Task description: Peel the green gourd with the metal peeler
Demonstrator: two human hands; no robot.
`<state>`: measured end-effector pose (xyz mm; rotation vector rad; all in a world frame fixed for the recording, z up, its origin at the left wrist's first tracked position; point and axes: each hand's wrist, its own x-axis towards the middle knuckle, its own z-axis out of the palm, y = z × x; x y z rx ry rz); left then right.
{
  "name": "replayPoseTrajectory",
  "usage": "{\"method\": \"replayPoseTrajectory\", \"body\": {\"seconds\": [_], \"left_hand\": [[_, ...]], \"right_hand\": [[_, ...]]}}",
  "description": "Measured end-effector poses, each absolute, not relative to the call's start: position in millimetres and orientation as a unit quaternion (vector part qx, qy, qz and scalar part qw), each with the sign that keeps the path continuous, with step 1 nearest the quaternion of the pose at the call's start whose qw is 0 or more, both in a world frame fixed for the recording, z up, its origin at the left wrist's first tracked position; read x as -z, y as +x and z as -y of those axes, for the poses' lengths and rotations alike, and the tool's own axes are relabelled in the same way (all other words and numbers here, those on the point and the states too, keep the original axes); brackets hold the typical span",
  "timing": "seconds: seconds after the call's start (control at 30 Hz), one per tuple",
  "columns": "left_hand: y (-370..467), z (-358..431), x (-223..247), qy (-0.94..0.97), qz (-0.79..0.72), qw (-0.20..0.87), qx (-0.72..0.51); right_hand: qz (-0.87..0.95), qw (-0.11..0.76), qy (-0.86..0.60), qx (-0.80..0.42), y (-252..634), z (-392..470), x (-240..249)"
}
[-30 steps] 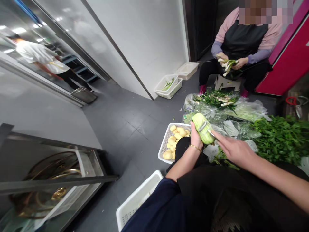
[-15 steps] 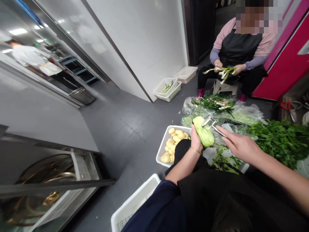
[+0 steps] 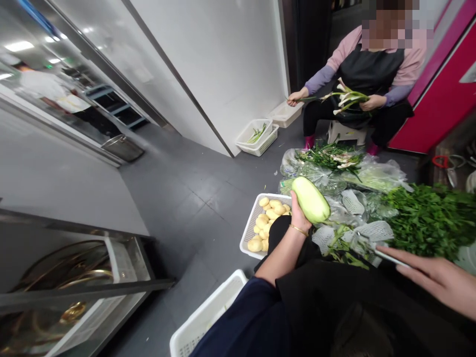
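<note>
Fingers of the left hand wrap the lower end of a pale green gourd, held tilted above the basket of potatoes on the floor. A second ago the peeler lay against the gourd; now the right hand has drawn back to the lower right, well apart from it, fingers pinching the thin metal handle. Blade end hard to make out against the greens; the right wrist is cut off by the frame edge. Opposite, a seated person in an apron has spread both arms, one hand now stretched left with a long scallion stalk. A white crate is partly hidden by the wearer's knee.
</note>
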<state>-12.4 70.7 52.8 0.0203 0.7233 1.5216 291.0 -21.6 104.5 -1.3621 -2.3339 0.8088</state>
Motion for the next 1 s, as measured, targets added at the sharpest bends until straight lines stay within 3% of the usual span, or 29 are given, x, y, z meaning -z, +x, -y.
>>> {"method": "replayPoseTrajectory", "body": {"seconds": [0.07, 0.17, 0.3, 0.4, 0.53, 0.77, 1.0], "left_hand": [[-11, -66, -54, 0.015, -0.3, 0.695, -0.653], [-7, -56, -55, 0.041, -0.277, 0.744, -0.607], [-7, -48, -54, 0.067, -0.291, 0.741, -0.601], [-12, -50, -53, 0.045, -0.329, 0.694, -0.639], [-16, -59, -52, -0.003, -0.345, 0.665, -0.662], [1, -67, -65, -0.009, -0.34, 0.615, -0.712], [-4, -66, -71, 0.028, -0.35, 0.635, -0.688]], "right_hand": [[0.8, 0.158, -0.467, -0.341, 268, -3, -125], [0.77, 0.226, -0.48, -0.354, 216, -47, -149], [0.753, 0.236, -0.469, -0.396, 173, -64, -148], [0.777, 0.239, -0.434, -0.388, 188, -25, -114], [0.771, 0.164, -0.46, -0.408, 241, 29, -77], [0.785, 0.232, -0.467, -0.335, 212, 4, -115], [0.819, 0.233, -0.417, -0.318, 237, 28, -92]]}}
